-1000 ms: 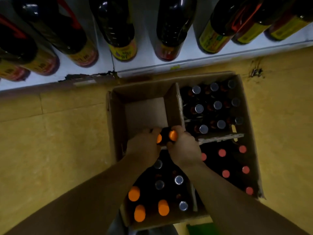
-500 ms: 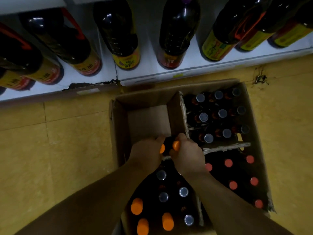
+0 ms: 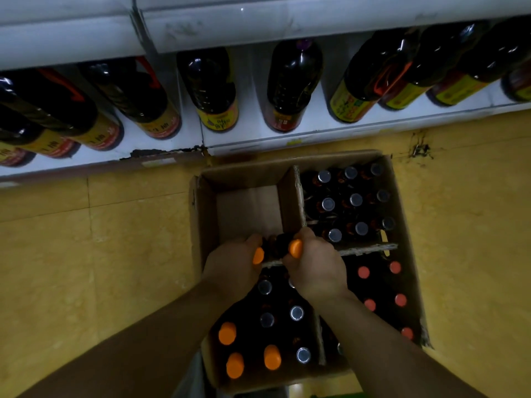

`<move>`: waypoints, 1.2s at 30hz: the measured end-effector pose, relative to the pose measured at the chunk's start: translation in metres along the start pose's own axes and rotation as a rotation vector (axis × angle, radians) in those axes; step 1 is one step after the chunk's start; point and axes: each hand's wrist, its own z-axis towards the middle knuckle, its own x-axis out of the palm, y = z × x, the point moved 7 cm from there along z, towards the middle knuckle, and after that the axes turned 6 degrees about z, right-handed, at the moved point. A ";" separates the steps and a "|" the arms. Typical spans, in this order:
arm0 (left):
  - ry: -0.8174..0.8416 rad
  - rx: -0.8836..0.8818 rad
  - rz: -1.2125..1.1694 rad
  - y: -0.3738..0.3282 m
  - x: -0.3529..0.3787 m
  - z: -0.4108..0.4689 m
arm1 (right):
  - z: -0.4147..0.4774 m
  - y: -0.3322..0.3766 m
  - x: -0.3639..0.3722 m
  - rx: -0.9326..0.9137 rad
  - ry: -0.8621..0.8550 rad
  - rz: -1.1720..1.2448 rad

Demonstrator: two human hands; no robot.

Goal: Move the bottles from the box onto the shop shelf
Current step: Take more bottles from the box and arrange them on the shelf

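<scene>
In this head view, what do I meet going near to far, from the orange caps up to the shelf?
Three orange-capped bottles → left hand and right hand, each gripping another orange-capped bottle → empty compartment → box's far wall → shelf lip → large dark bottles.

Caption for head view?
Left hand and right hand grip two orange-capped dark bottles in a divided brown cardboard box.

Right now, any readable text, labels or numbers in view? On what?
Nothing reads clearly.
Yellow label on a shelf bottle: characters, blurred.
Red label on the next bottle: blurred.
Yellow tag on the shelf edge: too small.
Box, bottle caps: no print visible.
</scene>
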 end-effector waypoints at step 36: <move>-0.187 0.023 -0.018 -0.091 -0.200 -0.160 | -0.171 0.095 -0.180 -0.130 -0.130 0.071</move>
